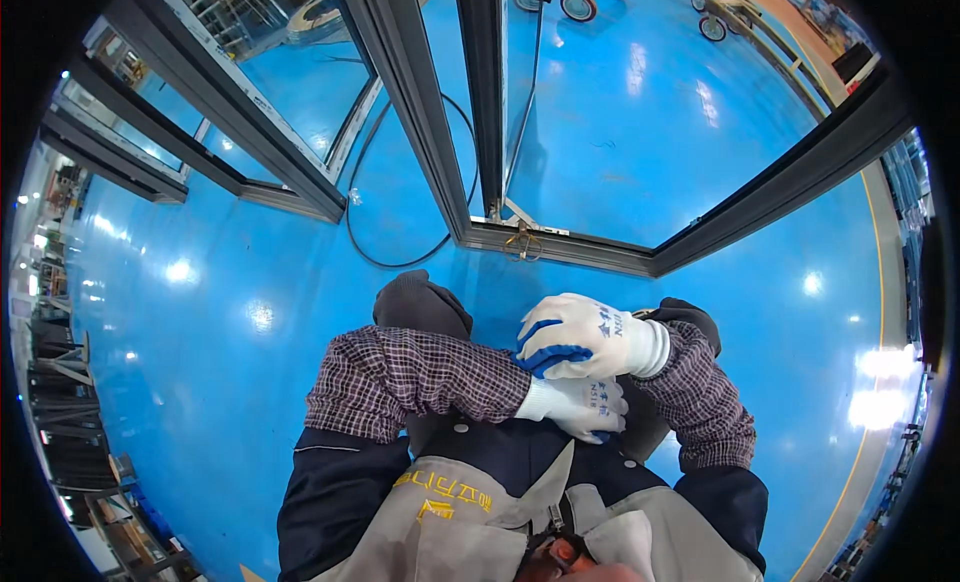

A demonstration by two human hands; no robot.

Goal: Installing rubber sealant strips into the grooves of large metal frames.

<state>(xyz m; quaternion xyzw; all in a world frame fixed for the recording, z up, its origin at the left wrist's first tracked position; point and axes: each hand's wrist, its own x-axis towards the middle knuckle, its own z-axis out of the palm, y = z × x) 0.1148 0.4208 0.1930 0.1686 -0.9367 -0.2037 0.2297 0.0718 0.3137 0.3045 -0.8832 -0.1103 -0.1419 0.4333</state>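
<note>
Both my hands wear white knit gloves with blue-coated palms, and they cross in front of my chest. My right hand (575,337) lies above my left wrist, fingers curled, their blue tips against the end of the plaid left sleeve (425,372). Below it, my left hand (588,407) shows its back; the fingers bend down and whatever they hold, if anything, is hidden. Beyond my knees stands a dark grey metal frame (560,250), apart from both hands. A small brass-coloured wire piece (522,244) sits on its lower rail near the corner.
More dark frames (230,112) stand upright at the far left. A black cable (400,264) loops over the blue floor (220,382) beside the frame. Wheeled carts (578,4) stand at the far side. Stacked dark material (80,452) lines the left edge.
</note>
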